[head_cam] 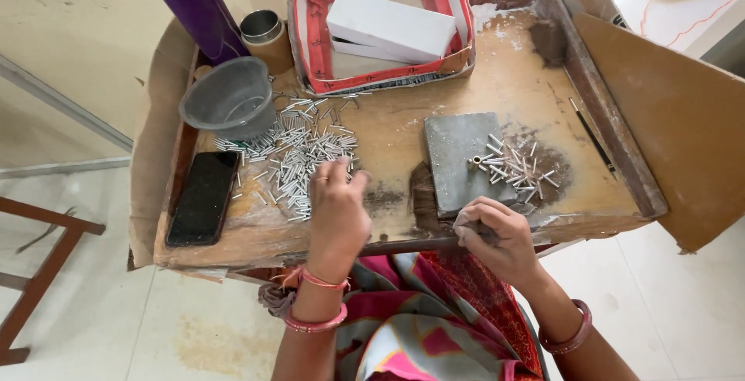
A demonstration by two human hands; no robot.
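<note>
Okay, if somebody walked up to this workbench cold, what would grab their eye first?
Probably the big scatter of small silver metal tubes across the middle of the wooden tray, where the left hand reaches in. Next, the red-edged cardboard box of white boxes at the back, and the grey slab with a smaller tube pile on its right, just beyond the closed right hand.

Bright, even daylight gives soft, faint shadows and no harsh glare, the picture sharp throughout with slight wide-angle bending at the edges.
</note>
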